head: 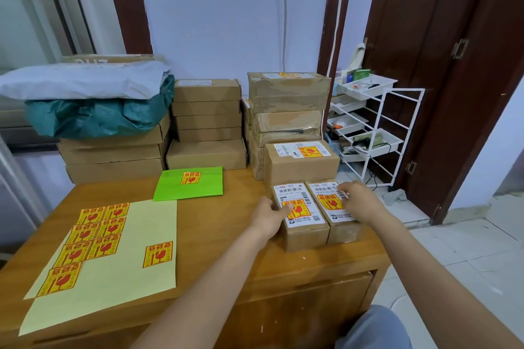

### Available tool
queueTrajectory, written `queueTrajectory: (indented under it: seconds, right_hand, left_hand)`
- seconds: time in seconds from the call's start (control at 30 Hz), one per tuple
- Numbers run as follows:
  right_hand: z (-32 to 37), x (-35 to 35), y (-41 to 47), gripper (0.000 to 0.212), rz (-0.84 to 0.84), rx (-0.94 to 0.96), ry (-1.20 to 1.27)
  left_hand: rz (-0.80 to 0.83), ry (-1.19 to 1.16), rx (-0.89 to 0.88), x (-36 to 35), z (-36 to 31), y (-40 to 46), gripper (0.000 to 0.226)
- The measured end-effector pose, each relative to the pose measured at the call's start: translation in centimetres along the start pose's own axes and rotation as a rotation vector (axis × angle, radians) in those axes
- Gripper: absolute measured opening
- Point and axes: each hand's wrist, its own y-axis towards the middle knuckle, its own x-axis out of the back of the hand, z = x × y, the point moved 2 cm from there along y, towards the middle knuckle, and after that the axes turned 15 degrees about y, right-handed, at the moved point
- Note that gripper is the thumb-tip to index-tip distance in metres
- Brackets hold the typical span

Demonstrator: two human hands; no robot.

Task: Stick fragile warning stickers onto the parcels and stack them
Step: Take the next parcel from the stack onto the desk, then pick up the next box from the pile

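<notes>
Left hand [268, 214] and right hand [357, 200] apparently press two stickered parcels [301, 208].

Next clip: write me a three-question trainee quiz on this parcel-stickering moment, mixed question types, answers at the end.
1. True or false: the green envelope already carries a fragile sticker.
2. Multiple choice: the left hand rests on (A) the sticker sheet, (B) the left small parcel, (C) the green envelope.
3. Fill in: the right hand lies on the right small parcel, whose label bears a red and yellow ____ sticker.

Key: 1 true; 2 B; 3 fragile.
</notes>
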Motion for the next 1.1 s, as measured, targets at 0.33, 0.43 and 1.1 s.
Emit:
queueTrajectory:
  seconds: [0.33,0.43,1.1]
  right_hand:
    - [8.4,-0.3,-2.8,0.021,-0.024,0.302,0.169]
    - [11.1,-1.6,-3.1,0.021,0.057,0.367,0.210]
    - [21.4,-6.5,2.5,0.024,0.098,0.407,0.194]
  left_hand:
    - [-0.112,0.169,-0.048,5.0,-0.4,0.1,0.018]
    - [-0.197,0.335,-0.069,7.5,-0.7,-0.2,0.016]
    - [-0.399,0.724,-0.180,19.3,-3.7,2.5,0.027]
